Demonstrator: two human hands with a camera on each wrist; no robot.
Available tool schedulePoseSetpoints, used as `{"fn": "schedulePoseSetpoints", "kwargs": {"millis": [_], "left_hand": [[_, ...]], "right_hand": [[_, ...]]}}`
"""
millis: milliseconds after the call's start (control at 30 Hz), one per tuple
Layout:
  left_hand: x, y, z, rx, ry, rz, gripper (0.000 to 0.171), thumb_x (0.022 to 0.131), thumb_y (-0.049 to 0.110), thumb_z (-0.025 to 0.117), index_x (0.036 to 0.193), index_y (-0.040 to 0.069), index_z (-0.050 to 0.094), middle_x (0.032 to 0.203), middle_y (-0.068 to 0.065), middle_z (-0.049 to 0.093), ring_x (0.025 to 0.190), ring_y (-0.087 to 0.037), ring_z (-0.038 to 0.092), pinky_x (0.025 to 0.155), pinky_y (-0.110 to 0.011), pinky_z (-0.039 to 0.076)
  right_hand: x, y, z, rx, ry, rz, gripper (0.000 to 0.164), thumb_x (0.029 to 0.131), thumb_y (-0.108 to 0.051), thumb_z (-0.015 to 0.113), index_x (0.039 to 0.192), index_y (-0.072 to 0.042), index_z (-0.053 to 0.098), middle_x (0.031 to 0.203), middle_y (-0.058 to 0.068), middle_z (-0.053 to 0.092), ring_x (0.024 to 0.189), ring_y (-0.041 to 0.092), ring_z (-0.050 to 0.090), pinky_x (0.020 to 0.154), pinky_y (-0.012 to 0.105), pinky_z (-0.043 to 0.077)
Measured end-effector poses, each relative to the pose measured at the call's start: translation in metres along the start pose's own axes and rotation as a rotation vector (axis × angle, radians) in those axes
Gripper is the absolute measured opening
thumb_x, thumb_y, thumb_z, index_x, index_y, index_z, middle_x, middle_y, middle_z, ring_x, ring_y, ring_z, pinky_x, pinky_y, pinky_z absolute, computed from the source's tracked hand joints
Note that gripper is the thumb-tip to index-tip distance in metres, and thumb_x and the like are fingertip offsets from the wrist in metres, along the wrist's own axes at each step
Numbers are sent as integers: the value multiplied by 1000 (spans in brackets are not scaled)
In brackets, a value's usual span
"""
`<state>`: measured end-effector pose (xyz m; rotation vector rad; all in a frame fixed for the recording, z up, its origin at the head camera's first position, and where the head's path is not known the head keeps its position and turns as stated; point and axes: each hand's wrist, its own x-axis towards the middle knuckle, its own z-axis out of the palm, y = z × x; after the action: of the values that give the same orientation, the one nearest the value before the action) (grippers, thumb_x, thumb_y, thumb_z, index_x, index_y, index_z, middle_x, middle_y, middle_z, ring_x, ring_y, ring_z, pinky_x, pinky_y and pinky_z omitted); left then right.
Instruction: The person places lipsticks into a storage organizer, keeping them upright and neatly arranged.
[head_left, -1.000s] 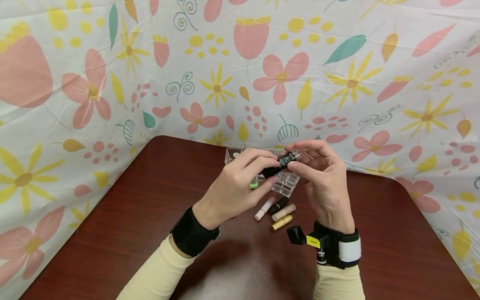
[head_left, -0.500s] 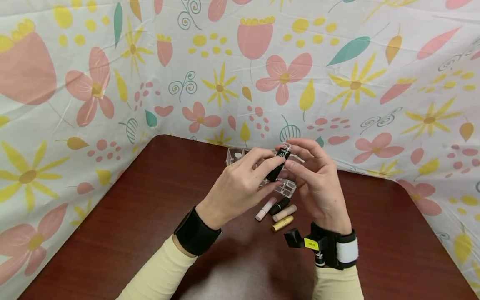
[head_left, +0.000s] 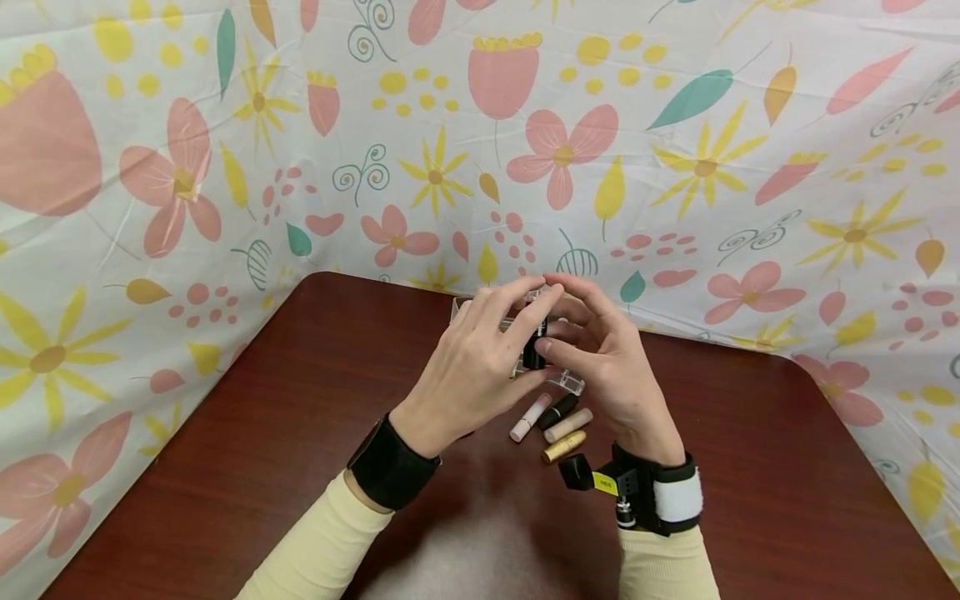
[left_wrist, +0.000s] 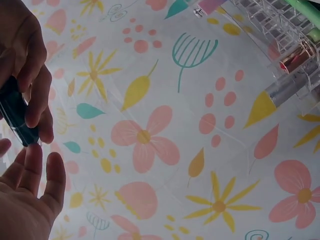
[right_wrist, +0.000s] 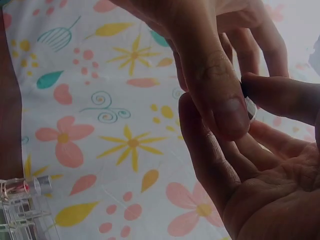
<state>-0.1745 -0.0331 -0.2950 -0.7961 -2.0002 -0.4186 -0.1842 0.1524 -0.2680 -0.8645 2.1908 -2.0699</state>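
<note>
Flowery cloth [head_left: 480, 125] runs along the far side & down the left & right. In front of it, my dark red-brown table [head_left: 225, 467], w/ a pale shine on the near part. My cream sleeves [head_left: 318, 546] come in from the near edge, one per side.

My L hand [head_left: 480, 358] & R hand [head_left: 607, 358] meet abt. mid-table, raised above it. Both are narrow, fingers curled in & holding the same black tube [head_left: 535, 350]. L fingers go over its left side w/ the thumb low down; R thumb presses its right side, R fingers arched behind. The tube's roughly upright, btwn. the two hands; label's too small to read.

Just beyond my hands, partly hidden by them, is a clear plastic organizer [head_left: 570, 382] w/ lots of small slots. Black wristbands [head_left: 393, 462] on both wrists; the R one also has a white patch & a little camera w/ a yellow tag [head_left: 604, 482].

Smaller stuff: a green tube [left_wrist: 305, 12] & a red lipstick [left_wrist: 297, 59] at the organizer. On the table, near side of it, 4 tubes lie close tog.: white-&-pink tube [head_left: 531, 418] leftmost, black lipstick [head_left: 558, 411] just right of it, beige tube [head_left: 568, 425] next, gold tube [head_left: 564, 447] nearest me.
</note>
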Motion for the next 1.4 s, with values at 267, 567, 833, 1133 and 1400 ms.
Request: {"fn": "schedulePoseSetpoints", "kwargs": {"millis": [267, 567, 833, 1133, 1400], "left_hand": [[-1, -1, 1, -30, -19, 11, 83, 82, 31, 83, 154, 15, 44, 145, -9, 50, 109, -23, 52, 88, -31, 47], [-4, -2, 1, -21, -67, -27, 76, 83, 28, 80, 151, 20, 47, 146, -7, 49, 107, -23, 50, 85, -32, 47], [-4, -4, 6, 6, -92, -23, 71, 85, 28, 79, 150, 20, 48, 151, -8, 46, 113, -23, 52, 87, -32, 48], [-13, -19, 24, 24, -171, -56, 66, 92, 30, 74, 151, 16, 47, 147, -10, 51, 118, -25, 56, 88, -35, 52], [-28, -30, 46, 37, -281, -60, 43, 95, 28, 72, 135, 16, 63, 137, -7, 59, 121, -23, 58, 87, -36, 54]], "right_hand": [[0, 0, -2, -75, -21, 80, 58, 95, 2, 65, 147, -18, 50, 120, 1, 68, 98, 16, 70, 74, 29, 59], [3, 2, -1, -153, -60, 127, 60, 98, -4, 63, 152, -24, 45, 140, 4, 61, 110, 18, 69, 82, 29, 58], [6, 7, -4, -171, -40, 99, 61, 98, -1, 60, 152, -27, 45, 136, 7, 62, 105, 18, 69, 83, 29, 58], [10, 36, -39, -184, 114, 91, 54, 99, -8, 64, 149, -23, 50, 124, 7, 64, 99, 15, 70, 81, 29, 60], [7, 90, -76, -467, 419, 179, 54, 101, -5, 58, 149, -27, 47, 126, 14, 61, 106, 23, 66, 77, 28, 53]]}}
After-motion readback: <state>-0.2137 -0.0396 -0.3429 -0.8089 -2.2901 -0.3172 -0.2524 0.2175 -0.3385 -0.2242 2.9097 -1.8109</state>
